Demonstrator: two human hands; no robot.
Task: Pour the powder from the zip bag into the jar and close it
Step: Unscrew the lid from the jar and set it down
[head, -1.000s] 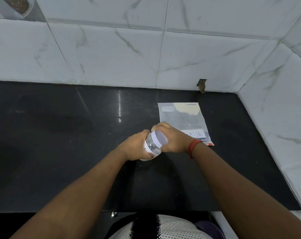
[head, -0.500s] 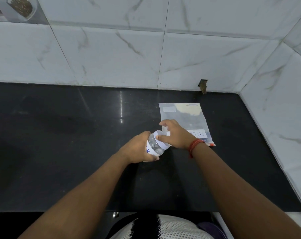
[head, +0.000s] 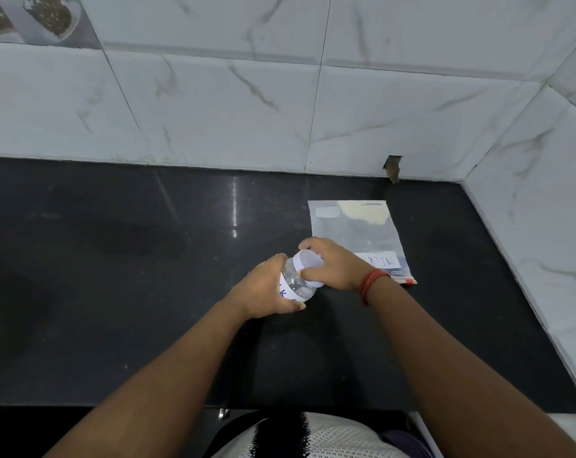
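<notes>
My right hand [head: 332, 264] has regripped the white lid [head: 309, 262] since a moment ago, fingers curled round it, left hand [head: 266, 287] clasping the tilted jar [head: 294, 285] over the counter [head: 114, 292], zip bag [head: 356, 236] untouched behind, so pouring waits.

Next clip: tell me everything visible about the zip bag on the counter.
The zip bag is a clear, flat plastic pouch lying on the black counter near the wall corner. Pale powder sits at its far end, beside a small blank white patch. A white label reading MILK lies at the near end, where the zip edge shows a red tip. The right hand and wrist overlap its near corner; actual contact cannot be told.
</notes>
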